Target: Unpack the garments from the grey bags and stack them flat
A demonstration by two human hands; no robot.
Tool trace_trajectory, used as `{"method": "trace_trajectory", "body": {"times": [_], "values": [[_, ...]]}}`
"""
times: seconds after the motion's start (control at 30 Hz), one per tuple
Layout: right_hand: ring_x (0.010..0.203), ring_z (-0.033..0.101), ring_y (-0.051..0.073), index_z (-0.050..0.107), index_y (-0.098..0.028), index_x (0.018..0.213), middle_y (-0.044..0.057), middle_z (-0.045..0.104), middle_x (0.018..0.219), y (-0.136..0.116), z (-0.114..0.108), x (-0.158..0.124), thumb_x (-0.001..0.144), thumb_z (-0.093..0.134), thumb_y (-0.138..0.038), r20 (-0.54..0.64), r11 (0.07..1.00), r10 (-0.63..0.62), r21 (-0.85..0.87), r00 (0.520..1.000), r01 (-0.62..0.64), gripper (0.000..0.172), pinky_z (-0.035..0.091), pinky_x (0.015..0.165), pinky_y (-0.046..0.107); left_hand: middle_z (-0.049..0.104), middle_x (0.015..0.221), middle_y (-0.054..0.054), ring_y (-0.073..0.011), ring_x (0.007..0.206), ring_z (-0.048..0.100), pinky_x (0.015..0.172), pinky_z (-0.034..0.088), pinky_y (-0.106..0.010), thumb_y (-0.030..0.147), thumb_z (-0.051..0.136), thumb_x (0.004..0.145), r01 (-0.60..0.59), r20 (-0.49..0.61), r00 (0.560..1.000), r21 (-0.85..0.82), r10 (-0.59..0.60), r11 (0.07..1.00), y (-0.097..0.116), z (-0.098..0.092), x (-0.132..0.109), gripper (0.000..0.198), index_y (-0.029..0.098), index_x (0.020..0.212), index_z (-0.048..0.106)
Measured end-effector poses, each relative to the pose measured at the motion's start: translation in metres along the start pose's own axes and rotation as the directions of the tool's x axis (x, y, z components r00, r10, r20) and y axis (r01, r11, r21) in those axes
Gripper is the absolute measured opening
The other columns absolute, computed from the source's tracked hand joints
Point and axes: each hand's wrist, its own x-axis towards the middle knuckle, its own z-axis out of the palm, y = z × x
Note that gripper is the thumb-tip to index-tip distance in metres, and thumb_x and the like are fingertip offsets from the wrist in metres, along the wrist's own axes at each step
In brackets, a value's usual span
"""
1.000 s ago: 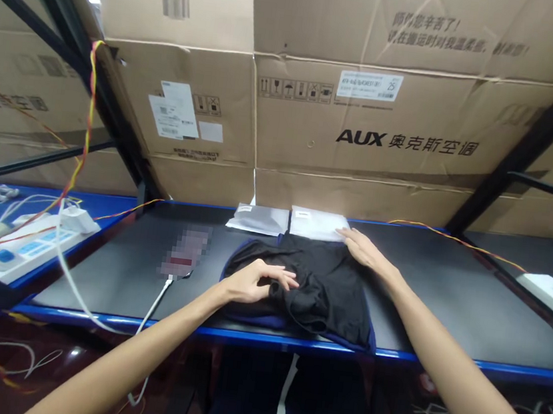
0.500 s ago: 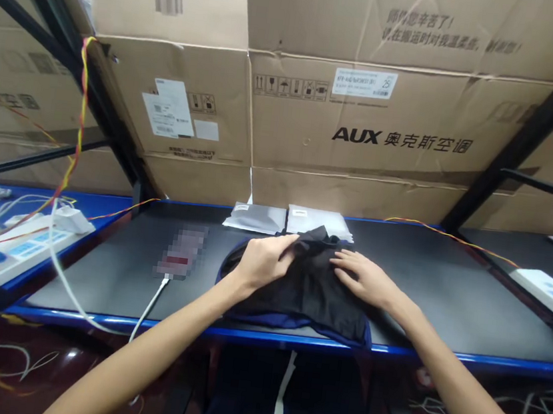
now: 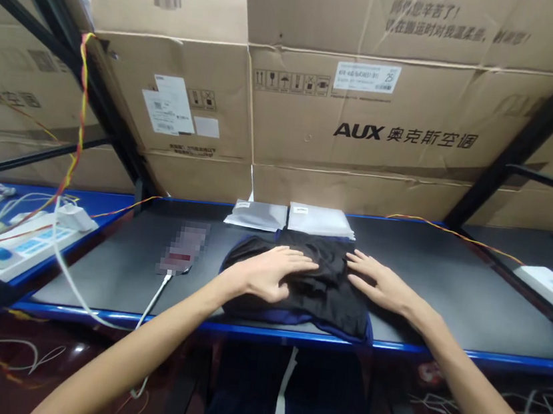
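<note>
A black garment (image 3: 326, 294) lies folded on the dark table (image 3: 438, 287), on top of a blue-edged piece that shows at its front. My left hand (image 3: 268, 272) lies flat on the garment's left half, fingers stretched out. My right hand (image 3: 377, 281) rests flat on its right edge, fingers spread. Neither hand holds anything. Just behind the garment lie two flat packets in clear bags (image 3: 290, 218), side by side.
A phone (image 3: 183, 252) with a white cable lies left of the garment. Power strips sit at the far left (image 3: 25, 237) and far right (image 3: 549, 289). Large cardboard boxes (image 3: 367, 124) wall off the back. Black shelf struts slant on both sides.
My left hand lifted a fold of the black garment up and over, then laid it down. Both hands now press flat on the cloth.
</note>
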Motion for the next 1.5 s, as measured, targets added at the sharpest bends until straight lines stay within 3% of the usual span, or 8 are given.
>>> {"method": "trace_trajectory", "body": {"times": [0.17,0.4,0.5,0.6,0.8,1.07,1.27,1.5], "values": [[0.142,0.035,0.029,0.062,-0.028,0.131,0.005,0.047,0.149,0.003,0.004,-0.003,0.094,0.049,-0.048,-0.001,1.000,0.001,0.021,1.000,-0.001,0.045,0.028,0.118,0.055,0.045,0.151,-0.005,-0.0267,0.140,0.040,0.115,0.034,-0.042,0.003,0.053,0.071,0.001,-0.016,1.000,0.055,0.000,0.998,-0.020,0.001,-0.001,0.071,0.025,0.138,0.053],[0.142,0.035,0.028,0.062,-0.030,0.132,0.004,0.045,0.150,0.006,0.007,-0.004,0.094,0.049,-0.048,0.004,1.000,-0.003,0.019,1.000,0.003,0.044,0.026,0.119,0.055,0.067,0.122,-0.009,-0.0247,0.119,0.058,0.100,0.044,-0.037,0.013,0.061,0.083,-0.107,-0.020,0.993,0.204,0.114,0.973,-0.029,0.017,0.015,0.039,0.022,0.121,0.062],[0.142,0.034,0.028,0.059,-0.029,0.135,0.005,0.045,0.150,0.006,0.006,-0.004,0.094,0.048,-0.049,0.012,1.000,0.007,0.022,1.000,-0.007,0.046,0.025,0.119,0.056,0.071,0.107,-0.008,-0.0233,0.103,0.064,0.090,0.047,-0.033,0.020,0.061,0.085,-0.030,-0.027,0.999,0.270,0.039,0.962,-0.023,0.019,0.021,0.026,0.019,0.111,0.064],[0.142,0.034,0.028,0.058,-0.028,0.136,0.006,0.045,0.150,0.004,0.006,-0.004,0.095,0.047,-0.049,0.011,1.000,0.018,0.025,1.000,-0.018,0.048,0.024,0.118,0.057,0.070,0.095,-0.007,-0.0230,0.091,0.066,0.085,0.047,-0.033,0.027,0.062,0.084,0.156,-0.147,0.982,0.262,-0.120,0.952,-0.008,0.016,0.031,0.020,0.018,0.101,0.063],[0.139,0.040,0.028,0.064,-0.029,0.129,0.003,0.053,0.144,0.006,0.007,-0.003,0.095,0.046,-0.043,-0.089,0.997,0.012,0.073,0.996,-0.005,0.042,0.033,0.116,0.053,0.068,0.098,-0.008,-0.0248,0.087,0.067,0.073,0.049,-0.031,0.031,0.057,0.087,0.465,-0.349,0.846,0.116,-0.402,0.878,0.033,0.013,0.060,0.022,0.019,0.105,0.055],[0.129,0.054,0.027,0.066,-0.028,0.125,0.002,0.065,0.131,0.005,0.004,-0.007,0.095,0.043,-0.041,-0.236,0.984,0.125,0.152,0.964,-0.090,0.040,0.040,0.113,0.048,0.065,0.103,-0.011,-0.0274,0.093,0.065,0.073,0.053,-0.035,0.031,0.062,0.084,0.447,-0.134,0.892,0.138,-0.431,0.884,0.051,0.049,0.081,0.026,0.018,0.105,0.055],[0.124,0.058,0.028,0.069,-0.026,0.122,0.003,0.067,0.129,-0.007,0.002,-0.009,0.095,0.043,-0.047,-0.206,0.972,0.152,0.209,0.967,-0.108,0.042,0.044,0.110,0.045,0.067,0.097,-0.010,-0.0281,0.091,0.062,0.082,0.051,-0.040,0.053,0.059,0.085,0.367,-0.224,0.916,0.142,-0.332,0.919,0.048,0.044,0.064,0.040,0.017,0.100,0.066],[0.130,0.053,0.030,0.065,-0.027,0.127,0.005,0.062,0.135,-0.013,0.009,-0.007,0.092,0.051,-0.050,-0.161,0.994,0.075,0.095,0.984,-0.060,0.044,0.042,0.112,0.050,0.071,0.091,-0.006,-0.0215,0.085,0.065,0.073,0.050,-0.030,0.042,0.053,0.092,0.478,-0.292,0.830,-0.063,-0.474,0.876,0.036,0.040,0.050,0.028,0.021,0.093,0.071]]}}
